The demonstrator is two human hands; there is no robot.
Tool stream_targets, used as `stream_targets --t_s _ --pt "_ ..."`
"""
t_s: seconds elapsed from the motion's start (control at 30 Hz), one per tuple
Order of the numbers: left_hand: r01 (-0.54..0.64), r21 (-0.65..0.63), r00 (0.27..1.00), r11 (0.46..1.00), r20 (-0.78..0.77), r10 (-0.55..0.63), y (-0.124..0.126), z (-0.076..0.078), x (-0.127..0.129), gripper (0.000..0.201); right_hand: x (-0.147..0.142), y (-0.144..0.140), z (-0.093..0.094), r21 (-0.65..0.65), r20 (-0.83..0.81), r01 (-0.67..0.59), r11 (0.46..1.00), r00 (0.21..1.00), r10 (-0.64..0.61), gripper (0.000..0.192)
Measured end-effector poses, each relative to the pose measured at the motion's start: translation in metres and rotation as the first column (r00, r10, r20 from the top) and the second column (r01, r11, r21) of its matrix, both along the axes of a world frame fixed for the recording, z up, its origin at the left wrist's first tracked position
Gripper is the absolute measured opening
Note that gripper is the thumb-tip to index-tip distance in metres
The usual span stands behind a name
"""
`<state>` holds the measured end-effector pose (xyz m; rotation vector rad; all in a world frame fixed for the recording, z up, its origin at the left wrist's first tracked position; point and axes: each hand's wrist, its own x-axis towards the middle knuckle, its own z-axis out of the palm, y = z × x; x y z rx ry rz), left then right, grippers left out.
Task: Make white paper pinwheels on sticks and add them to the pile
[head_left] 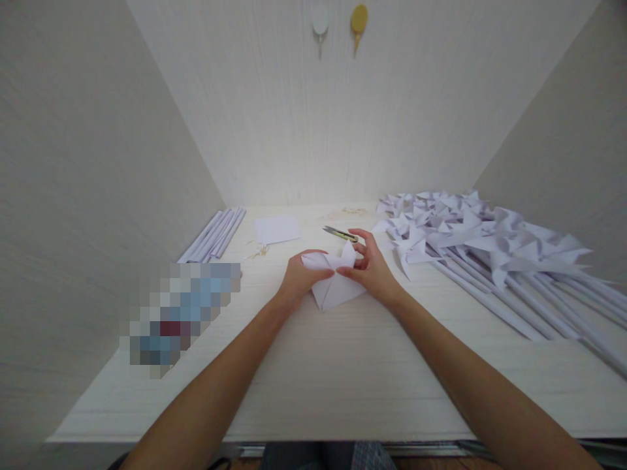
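While both hands close on it at the middle of the frame, the white folded sheet of paper (333,284) lies on the pale wood-grain table (343,378), its lower point aimed toward the bottom of the picture and two folded tips standing up at its top. The left hand (301,277) curls over the paper's upper left corner, fingers bent and pressed onto the fold. The right hand (369,264) comes in from the right; its thumb and forefinger pinch the paper's upper right flap, while the other fingers are spread loosely above it.

Just beyond the right hand's fingertips, a small pair of metal scissors with dark blades (339,233) rests flat on the table, apart from the paper. Further left of that lies a flat white square sheet (277,229), and near its lower left corner a few tiny pale scraps (258,251).

Along the left wall, in the middle left of the frame, a bundle of rolled white paper sticks (214,234) lies side by side. A blurred, pixelated patch covers the table below them.

Filling the right side of the frame, a large heap of finished white paper pinwheels on paper sticks (484,251) fans out toward the lower right. High on the back wall, at the top centre, hang a white hook (320,19) and a yellow hook (358,21).
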<state>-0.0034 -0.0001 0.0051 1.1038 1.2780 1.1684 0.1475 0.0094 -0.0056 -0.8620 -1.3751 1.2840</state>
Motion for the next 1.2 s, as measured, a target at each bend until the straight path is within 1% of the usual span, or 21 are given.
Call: stream_targets --t_s 0.03,0.1,0.17,0.2,0.27,0.3,0.37,0.43,0.53,0.6,0.63,0.73,0.87,1.03,1.2 --pt "-0.021 -0.002 1.0 1.0 0.007 0.021 0.0 -0.001 0.001 0.038 -0.001 0.001 -0.002 0.028 0.017 0.033 0.999 0.999 -0.033 0.068" --pt "-0.094 -0.003 0.995 0.996 0.04 0.094 0.002 -0.003 0.002 0.037 -0.002 0.002 -0.005 0.131 0.061 0.136 0.982 0.988 -0.145 0.061" --pt "-0.183 -0.011 0.976 0.983 0.121 0.183 0.004 -0.004 0.003 0.035 -0.003 0.002 -0.008 0.272 0.099 0.249 0.93 0.954 -0.284 0.05" --pt "-0.224 -0.018 0.958 0.974 0.18 0.223 0.005 -0.004 0.003 0.034 -0.004 0.002 -0.008 0.34 0.114 0.282 0.897 0.934 -0.338 0.043" --pt "-0.284 -0.046 0.904 0.958 0.321 0.283 0.006 -0.002 0.003 0.031 -0.004 0.0 -0.009 0.444 0.151 0.291 0.848 0.908 -0.391 0.027" --pt "-0.3 -0.063 0.871 0.952 0.389 0.3 0.006 0.0 0.002 0.03 -0.005 -0.001 -0.01 0.475 0.174 0.276 0.835 0.902 -0.396 0.022" --pt "-0.311 -0.087 0.814 0.946 0.49 0.313 0.006 0.004 0.002 0.028 -0.009 -0.003 -0.011 0.496 0.219 0.232 0.837 0.899 -0.379 0.022" --pt "-0.304 -0.094 0.786 0.948 0.538 0.305 0.005 0.007 0.001 0.027 -0.014 -0.004 -0.013 0.464 0.23 0.189 0.865 0.918 -0.324 0.023" --pt "-0.291 -0.081 0.782 0.953 0.553 0.286 0.004 0.008 0.002 0.026 -0.02 -0.004 -0.014 0.349 0.142 0.142 0.926 0.969 -0.202 0.012" --pt "-0.287 -0.071 0.795 0.955 0.539 0.279 0.003 0.006 0.003 0.026 -0.022 -0.004 -0.013 0.259 0.089 0.15 0.954 0.98 -0.179 0.005" --pt "-0.285 -0.063 0.805 0.956 0.526 0.275 0.003 0.005 0.004 0.026 -0.022 -0.004 -0.012 0.222 0.08 0.167 0.961 0.979 -0.189 0.007" --pt "-0.282 -0.013 0.844 0.959 0.472 0.254 0.003 0.001 0.006 0.03 -0.022 -0.004 -0.008 0.149 0.075 0.211 0.966 0.972 -0.224 0.012" --pt "-0.281 0.017 0.88 0.96 0.403 0.251 0.003 -0.004 0.01 0.036 -0.023 -0.004 -0.004 0.104 0.068 0.205 0.973 0.975 -0.213 0.018" --pt "-0.27 0.02 0.883 0.963 0.404 0.239 0.002 -0.006 0.013 0.035 -0.024 -0.006 -0.002 0.054 0.097 0.304 0.951 0.946 -0.308 0.021" --pt "-0.261 0.008 0.876 0.965 0.422 0.234 0.001 -0.007 0.013 0.037 -0.024 -0.007 -0.001 0.042 0.114 0.389 0.92 0.913 -0.391 0.022"
